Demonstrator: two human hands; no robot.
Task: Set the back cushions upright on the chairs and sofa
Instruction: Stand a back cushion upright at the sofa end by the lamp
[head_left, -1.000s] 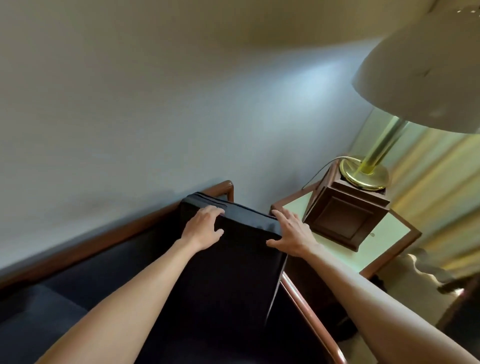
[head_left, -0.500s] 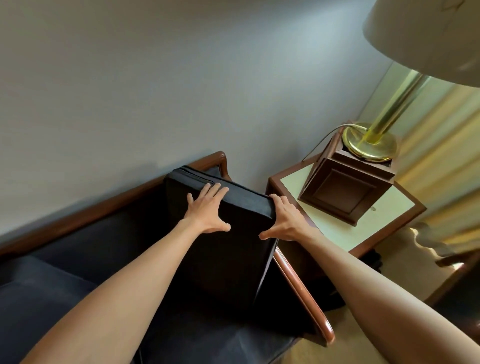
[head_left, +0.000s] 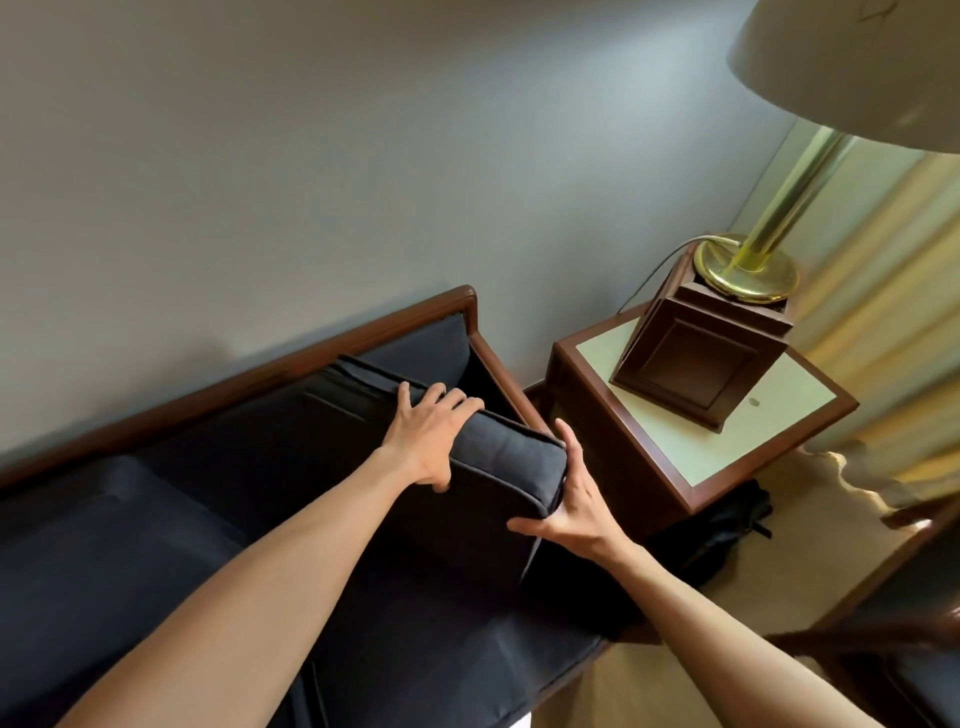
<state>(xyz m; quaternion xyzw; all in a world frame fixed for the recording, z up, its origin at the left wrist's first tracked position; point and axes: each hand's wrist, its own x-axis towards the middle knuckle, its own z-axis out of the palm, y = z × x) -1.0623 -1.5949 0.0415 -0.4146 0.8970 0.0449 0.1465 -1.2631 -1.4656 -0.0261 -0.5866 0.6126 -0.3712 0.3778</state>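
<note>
both hands on the dark cushion at the sofa's right end

the sofa (head_left: 104, 545) runs off the left and bottom edges, so its full length is cut off; its wooden back rail follows the wall. its dark upholstery blends with the cushion, and the seams between them are hard to make out.

the left hand (head_left: 423, 439) lies over the cushion's top edge, fingers slightly spread and curled over the far side, thumb down on the near face. the fingertips sit on the top face; whether they press in cannot be told.

the cushion (head_left: 498, 457) stands on the seat at the sofa's right end, tilted, with its top edge clear of the sofa back. its lower part is lost in shadow behind the forearms.

the right hand (head_left: 576, 506) clasps the cushion's right corner, fingers together along the side, thumb hooked under the near edge. the palm side is hidden.

just right of the armrest stands a side table (head_left: 727, 452) with a pale top. on it a wooden block (head_left: 701, 358) carries a brass lamp (head_left: 748, 265), its shade cut off at the top edge. a dark bag (head_left: 727, 525) lies on the floor beside the table, mostly hidden. curtains (head_left: 893, 322) hang at far right, blurred.
</note>
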